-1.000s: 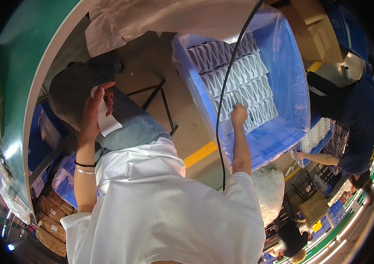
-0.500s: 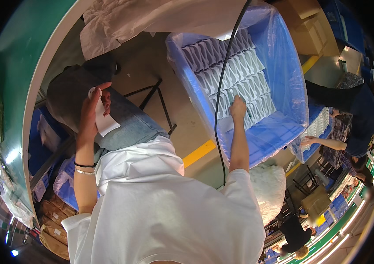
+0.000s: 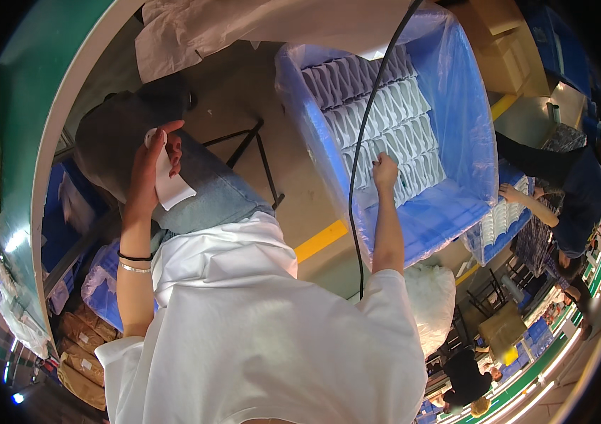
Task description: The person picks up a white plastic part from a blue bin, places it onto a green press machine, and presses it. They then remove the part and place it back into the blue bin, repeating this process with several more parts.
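Note:
My left hand (image 3: 146, 169) is closed around a white, smooth plastic piece (image 3: 173, 188) with a rounded upper end and a wider, flared lower end, held above my lap. To the right, my right hand (image 3: 385, 171) reaches into a blue bin (image 3: 467, 134) lined with clear plastic film. Its fingers are bent together at the near rows of white curved pieces (image 3: 406, 106), which stand packed side by side. The fingertips point down among these pieces, and what they pinch, if anything, is hidden.
A black cable (image 3: 352, 184) hangs in front of the bin. White sheeting (image 3: 244, 25) spans the top, and a green-topped table (image 3: 53, 56) curves along the left. A cardboard box (image 3: 505, 56) stands beyond the bin. On the right, a co-worker (image 3: 575, 191) reaches into another bin of white pieces.
The view has shifted slightly, so the bin sits a little higher and further right. Both my hands keep nearly the same pose. The co-worker's arm has moved at the other bin.

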`<state>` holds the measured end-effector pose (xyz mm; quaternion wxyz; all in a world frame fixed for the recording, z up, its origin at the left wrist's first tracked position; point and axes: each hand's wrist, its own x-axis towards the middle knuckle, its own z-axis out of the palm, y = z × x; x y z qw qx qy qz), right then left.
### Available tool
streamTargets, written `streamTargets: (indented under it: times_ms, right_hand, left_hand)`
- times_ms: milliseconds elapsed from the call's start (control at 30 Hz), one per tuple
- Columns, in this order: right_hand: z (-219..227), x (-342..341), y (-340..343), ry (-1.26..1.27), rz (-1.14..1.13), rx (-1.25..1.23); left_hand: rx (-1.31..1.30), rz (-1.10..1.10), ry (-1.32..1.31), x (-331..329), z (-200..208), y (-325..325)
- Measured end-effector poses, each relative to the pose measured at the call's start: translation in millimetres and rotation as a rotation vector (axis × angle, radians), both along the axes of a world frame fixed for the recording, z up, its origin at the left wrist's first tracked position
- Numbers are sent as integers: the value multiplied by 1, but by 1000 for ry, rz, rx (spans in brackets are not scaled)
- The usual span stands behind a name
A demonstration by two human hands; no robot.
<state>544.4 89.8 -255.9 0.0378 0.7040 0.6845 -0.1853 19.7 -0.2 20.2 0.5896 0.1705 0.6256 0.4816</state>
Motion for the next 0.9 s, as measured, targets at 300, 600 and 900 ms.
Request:
streamTargets:
  times_ms: [300,600,900]
  right_hand:
    - [66,36,0,88,-66,-50]
    - [15,52,-70,-351,186,-272]
    - [30,50,-52,-321,74,-166]
  left_hand:
    - [-6,39,-36,-6,-4,-4]
    - [-21,30,-53,-3,-4,-1]
    - [16,39,-23,-3,-2,-3]
